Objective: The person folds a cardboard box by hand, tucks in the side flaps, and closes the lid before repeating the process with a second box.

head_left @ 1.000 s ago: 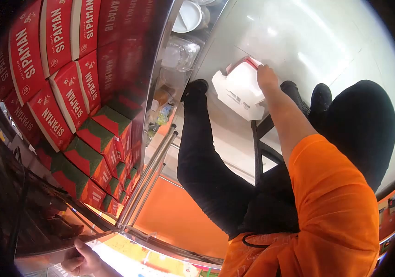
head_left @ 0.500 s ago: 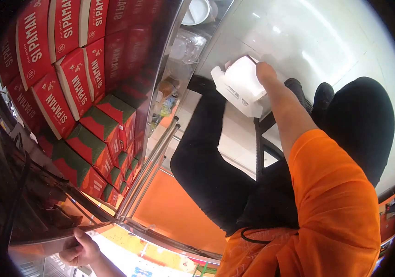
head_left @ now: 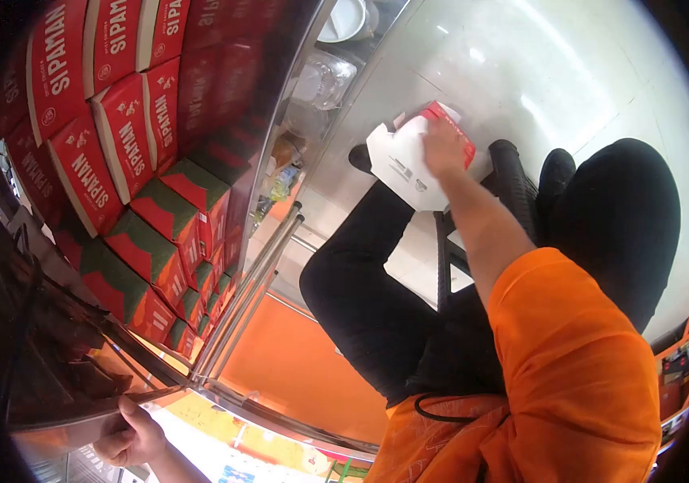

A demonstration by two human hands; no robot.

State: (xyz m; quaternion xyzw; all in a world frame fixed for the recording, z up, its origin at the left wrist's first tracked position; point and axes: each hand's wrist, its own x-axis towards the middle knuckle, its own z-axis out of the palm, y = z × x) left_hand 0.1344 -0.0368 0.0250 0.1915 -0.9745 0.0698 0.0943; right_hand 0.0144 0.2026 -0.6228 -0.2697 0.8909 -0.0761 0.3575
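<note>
My right hand (head_left: 444, 151) is closed on a partly folded paperboard box (head_left: 399, 157), held out over my lower legs. Its white panels and flaps face me, and red printed card shows beyond my fingers. The fingertips are slightly blurred. At the lower left, my left hand (head_left: 137, 439) has its fingers curled and its thumb raised, at the edge of a brown panel (head_left: 71, 429), which it appears to grip.
Stacked red boxes (head_left: 87, 177) and green-topped boxes (head_left: 139, 245) fill the left. Beside them a shelf holds clear plastic containers (head_left: 324, 80) and a white round container (head_left: 343, 20). Metal bars (head_left: 252, 286) run below. A black stool-like frame (head_left: 512, 181) stands near my legs on the pale floor (head_left: 521, 72).
The box has turned so its red printed side now shows. My right hand has shifted left and slightly down over it. My left hand stays at the panel edge.
</note>
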